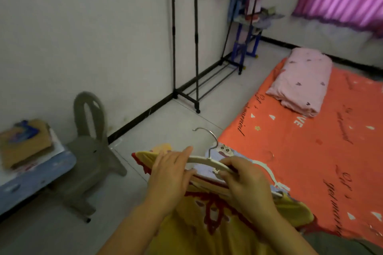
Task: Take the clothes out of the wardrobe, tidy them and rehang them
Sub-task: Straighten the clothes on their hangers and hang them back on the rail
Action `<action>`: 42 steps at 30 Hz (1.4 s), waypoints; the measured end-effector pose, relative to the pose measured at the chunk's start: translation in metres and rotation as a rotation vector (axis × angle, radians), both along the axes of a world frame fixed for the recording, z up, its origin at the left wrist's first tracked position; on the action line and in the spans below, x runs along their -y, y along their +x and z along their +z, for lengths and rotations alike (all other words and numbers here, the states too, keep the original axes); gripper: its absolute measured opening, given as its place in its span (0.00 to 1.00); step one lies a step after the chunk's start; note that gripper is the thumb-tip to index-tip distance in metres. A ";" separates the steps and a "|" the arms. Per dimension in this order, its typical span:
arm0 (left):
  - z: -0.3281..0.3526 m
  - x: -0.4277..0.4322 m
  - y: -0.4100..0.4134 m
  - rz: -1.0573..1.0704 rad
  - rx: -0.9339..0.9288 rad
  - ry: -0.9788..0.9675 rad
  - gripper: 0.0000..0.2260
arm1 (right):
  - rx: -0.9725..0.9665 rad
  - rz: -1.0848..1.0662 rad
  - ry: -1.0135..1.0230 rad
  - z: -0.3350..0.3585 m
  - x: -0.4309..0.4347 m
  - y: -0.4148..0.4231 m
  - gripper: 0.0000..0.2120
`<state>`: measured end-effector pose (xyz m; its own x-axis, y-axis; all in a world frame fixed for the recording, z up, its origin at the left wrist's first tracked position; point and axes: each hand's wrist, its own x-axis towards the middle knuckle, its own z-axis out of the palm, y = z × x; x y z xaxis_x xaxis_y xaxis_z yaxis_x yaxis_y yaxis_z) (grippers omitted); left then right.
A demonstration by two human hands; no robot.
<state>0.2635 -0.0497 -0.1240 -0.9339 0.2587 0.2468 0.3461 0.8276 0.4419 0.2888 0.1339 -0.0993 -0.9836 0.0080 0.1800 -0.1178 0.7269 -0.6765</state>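
Head view, one entry. Item: white hanger (204, 160), held low & near-centre over the floor at the bed (310, 141) edge.
- Left hand (172, 174): grip clamped; fingers laid over hanger's left arm, thumb under, pinching it w/ cloth.
- Right hand (246, 184): grip clamped; fingers curled round hanger's right arm.
- Yellow garment (207, 232): red trim, cartoon print; draped under hanger, hangs toward viewer. Whether shoulders are fully seated: can't tell.
- Axis: hanger's long axis runs left-right, right end a bit nearer; hook points far/up.
- Clothes rack (184, 47): black frame, far, by the wall, well apart from the hands; top rail out of shot. Lies beyond the hook, so prob. a lift-and-reach forward; left hand is on the rack side.
- Second hanger (266, 163): lies on bed, just right of right hand.
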 end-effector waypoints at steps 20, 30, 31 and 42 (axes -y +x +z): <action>0.158 0.392 0.403 1.077 -0.515 0.052 0.14 | -0.433 1.040 0.098 0.169 0.452 0.228 0.19; 0.184 0.525 0.559 1.544 -0.566 -0.219 0.14 | -0.610 1.571 -0.015 0.173 0.663 0.327 0.23; 0.190 0.537 0.571 1.590 -0.563 -0.229 0.14 | -0.633 1.616 -0.041 0.176 0.684 0.338 0.23; 0.229 0.644 0.696 1.951 -0.560 -0.515 0.16 | -0.742 2.022 -0.199 0.206 0.885 0.454 0.26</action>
